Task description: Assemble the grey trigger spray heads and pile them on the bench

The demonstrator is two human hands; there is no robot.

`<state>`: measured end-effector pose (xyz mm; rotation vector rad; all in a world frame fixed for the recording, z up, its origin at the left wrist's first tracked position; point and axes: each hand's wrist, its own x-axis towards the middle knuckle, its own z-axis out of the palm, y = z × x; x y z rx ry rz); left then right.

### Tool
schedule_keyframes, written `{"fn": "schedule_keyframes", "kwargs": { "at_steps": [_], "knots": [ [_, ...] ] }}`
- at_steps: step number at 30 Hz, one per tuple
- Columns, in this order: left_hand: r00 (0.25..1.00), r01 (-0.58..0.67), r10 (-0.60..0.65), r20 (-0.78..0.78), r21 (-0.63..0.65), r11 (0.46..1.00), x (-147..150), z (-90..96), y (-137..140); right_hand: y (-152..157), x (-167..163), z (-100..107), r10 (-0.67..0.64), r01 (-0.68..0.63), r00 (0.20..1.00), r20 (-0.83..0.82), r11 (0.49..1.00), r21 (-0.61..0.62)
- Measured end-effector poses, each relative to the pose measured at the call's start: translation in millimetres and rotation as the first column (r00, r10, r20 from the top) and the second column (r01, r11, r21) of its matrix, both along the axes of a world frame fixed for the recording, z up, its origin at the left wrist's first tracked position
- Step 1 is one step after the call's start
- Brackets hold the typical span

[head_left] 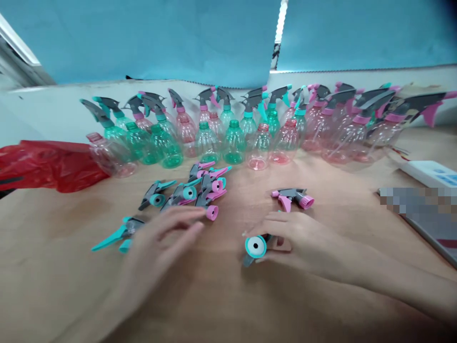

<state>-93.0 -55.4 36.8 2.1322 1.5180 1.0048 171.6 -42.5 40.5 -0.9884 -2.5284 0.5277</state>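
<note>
My right hand [296,238] grips a grey and teal trigger spray head [255,247], its round teal collar facing me and its other end partly hidden by the fingers. My left hand [157,247] is open, fingers stretched out and thumb apart, with its fingertips beside a grey and pink spray head [212,213]. That one lies at the near edge of a loose heap of pink and teal spray heads [189,192]. Beneath the left wrist side a teal spray head [117,236] is partly covered. Beyond my right hand lies another pink spray head [293,199] on its side.
Open-necked clear green and pink bottles [233,143] stand in a row across the wooden table [221,295]. Behind and right are bottles with spray heads fitted [342,133]. A red plastic bag [53,164] lies left; a white device [432,171] and a dark flat object [421,214] lie right.
</note>
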Motion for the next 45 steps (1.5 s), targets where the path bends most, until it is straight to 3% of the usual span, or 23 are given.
{"fn": "schedule_keyframes", "kwargs": {
  "at_steps": [2, 4, 8, 14, 17, 22, 26, 28, 29, 31, 34, 39, 45],
  "knots": [
    [0.964, -0.237, 0.246, -0.101, 0.093, 0.967, -37, 3.2, 12, -2, -2, -2, 0.022, -0.023, 1.0, -0.015, 0.998, -0.067],
    [0.902, -0.357, 0.378, -0.208, 0.133, 0.925, -72, -0.5, 24, -2, -3, -2, 0.024, -0.029, 0.999, -0.04, 0.99, -0.141],
    [0.89, -0.359, 0.349, -0.294, 0.021, 0.933, -107, -20.9, 40, 0, -2, 0, -0.023, 0.007, 0.996, -0.081, 0.982, -0.187],
    [0.91, -0.303, 0.255, -0.326, -0.105, 0.947, -70, -34.9, 45, 2, 0, -2, -0.058, 0.046, 0.995, -0.086, 0.99, -0.136],
    [0.905, -0.354, 0.302, -0.298, -0.138, 0.925, -49, -34.9, 49, 3, 1, -3, -0.045, 0.034, 0.996, -0.082, 0.99, -0.136],
    [0.889, -0.382, 0.348, -0.298, -0.063, 0.922, -41, -34.8, 68, 3, 1, -2, -0.035, 0.024, 0.996, -0.083, 0.991, -0.133],
    [0.857, -0.442, 0.434, -0.28, 0.037, 0.896, -37, -20.9, 73, 3, 1, 0, -0.037, 0.027, 0.997, -0.065, 0.989, -0.146],
    [0.896, -0.376, 0.394, -0.206, 0.12, 0.919, -27, -12.7, 60, 4, 2, -1, -0.035, 0.024, 0.997, -0.074, 0.989, -0.145],
    [0.937, -0.296, 0.317, -0.146, 0.151, 0.943, -20, -9.6, 51, 4, 2, -1, -0.039, 0.028, 0.996, -0.08, 0.991, -0.134],
    [0.989, 0.002, 0.011, -0.144, 0.094, 0.996, -3, -6.9, 30, 5, 2, -2, -0.056, 0.048, 0.995, -0.083, 0.994, -0.1],
    [0.92, 0.345, -0.345, -0.185, -0.035, 0.938, 26, -11.8, 5, 3, 2, -1, -0.038, 0.032, 0.995, -0.093, 0.997, -0.07],
    [0.898, 0.438, -0.438, -0.027, -0.019, 0.899, 58, -30.1, 1, -4, 1, 7, -0.047, 0.039, 0.994, -0.095, 0.996, -0.082],
    [0.892, 0.451, -0.451, 0.031, 0.0, 0.892, 57, -40.3, 5, -5, 3, 16, -0.05, -0.01, 0.983, -0.179, 0.948, -0.319]
  ]
}}
